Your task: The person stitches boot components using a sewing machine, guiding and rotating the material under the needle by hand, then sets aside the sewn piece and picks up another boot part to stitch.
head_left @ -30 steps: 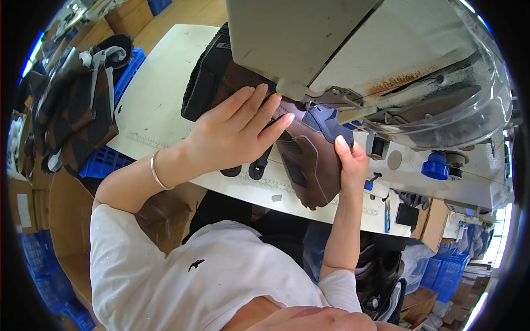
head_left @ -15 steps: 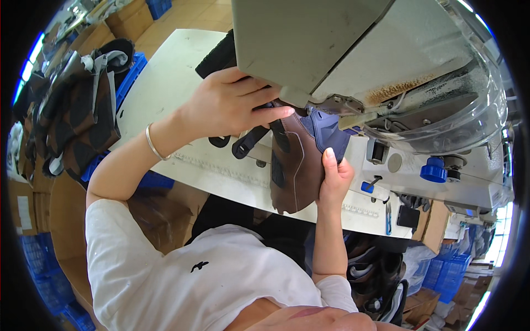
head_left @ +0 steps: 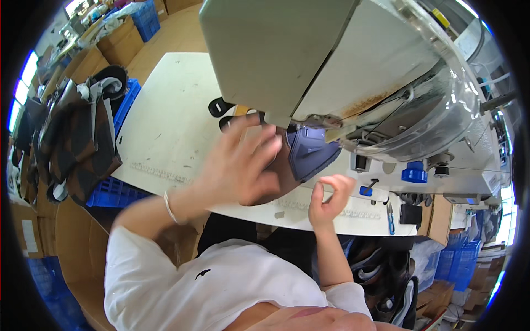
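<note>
Fingers of our left hand are blurred and splayed in front of the brown side of the shoe upper, gripping nothing; whether they touch it, we cannot tell. Our right hand is loose, thumb and fingertips apart around nothing, just beside the upper's blue-grey part. The upper lies beneath the sewing machine, reaching toward the near edge of the tabletop. We judge it light, pliable and quick to buckle, best held flat by its outer margins. We count one upper there, one machine, two black strap ends, one blue knob and, toward the tabletop's right end, one slim cutter and one black box. Past the left edge sits one heap of brown-and-black pieces, too overlapped to count singly.
</note>
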`<move>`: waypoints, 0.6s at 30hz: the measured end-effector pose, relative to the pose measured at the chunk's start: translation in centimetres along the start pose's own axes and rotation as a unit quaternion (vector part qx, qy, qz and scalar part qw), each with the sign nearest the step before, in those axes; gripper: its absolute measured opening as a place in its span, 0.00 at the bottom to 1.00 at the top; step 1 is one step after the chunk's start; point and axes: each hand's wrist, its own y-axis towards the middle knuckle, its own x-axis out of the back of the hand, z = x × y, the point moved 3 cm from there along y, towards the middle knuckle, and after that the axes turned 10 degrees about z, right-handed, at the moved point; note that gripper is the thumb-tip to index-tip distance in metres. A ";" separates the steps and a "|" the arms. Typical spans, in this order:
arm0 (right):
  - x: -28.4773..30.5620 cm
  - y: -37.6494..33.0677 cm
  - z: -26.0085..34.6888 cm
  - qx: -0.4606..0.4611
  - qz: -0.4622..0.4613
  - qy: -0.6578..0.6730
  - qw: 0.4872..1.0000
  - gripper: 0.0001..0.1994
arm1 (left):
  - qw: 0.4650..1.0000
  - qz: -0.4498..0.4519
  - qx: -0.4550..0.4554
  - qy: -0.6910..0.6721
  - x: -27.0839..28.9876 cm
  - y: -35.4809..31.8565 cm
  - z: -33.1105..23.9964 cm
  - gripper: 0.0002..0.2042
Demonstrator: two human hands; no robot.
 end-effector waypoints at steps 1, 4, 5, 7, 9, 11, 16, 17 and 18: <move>0.7 0.7 0.4 0.067 -0.090 -0.124 0.986 0.03 | 0.992 0.051 0.031 -0.115 -0.8 -1.2 -2.1 0.33; -0.7 3.7 -0.8 0.111 0.029 -0.208 0.971 0.19 | 0.994 0.012 0.085 -0.067 -4.2 -3.2 -4.1 0.29; -0.6 4.0 -0.8 0.108 0.031 -0.212 0.971 0.19 | 0.994 0.013 0.083 -0.071 -4.7 -3.7 -4.0 0.29; -0.4 4.5 -1.2 0.141 0.041 -0.175 0.974 0.26 | 0.996 -0.081 0.048 0.000 -4.9 -4.0 -4.1 0.21; -0.4 4.4 -1.5 0.150 0.036 -0.190 0.970 0.25 | 0.989 -0.131 0.063 -0.016 -4.5 -3.7 -4.2 0.16; -0.3 4.4 -1.7 0.173 0.023 -0.231 0.957 0.24 | 0.991 -0.132 0.031 -0.020 -4.3 -3.9 -4.0 0.18; -0.3 4.4 -2.2 0.156 0.039 -0.235 0.959 0.25 | 0.989 -0.139 0.043 -0.006 -4.1 -3.7 -4.2 0.18; -0.3 4.3 -2.8 0.134 0.050 -0.214 0.966 0.25 | 0.988 -0.148 0.047 -0.008 -4.0 -3.7 -4.3 0.17; -0.4 4.3 -3.5 0.149 0.041 -0.197 0.968 0.26 | 0.988 -0.147 0.046 -0.009 -4.0 -3.6 -4.3 0.17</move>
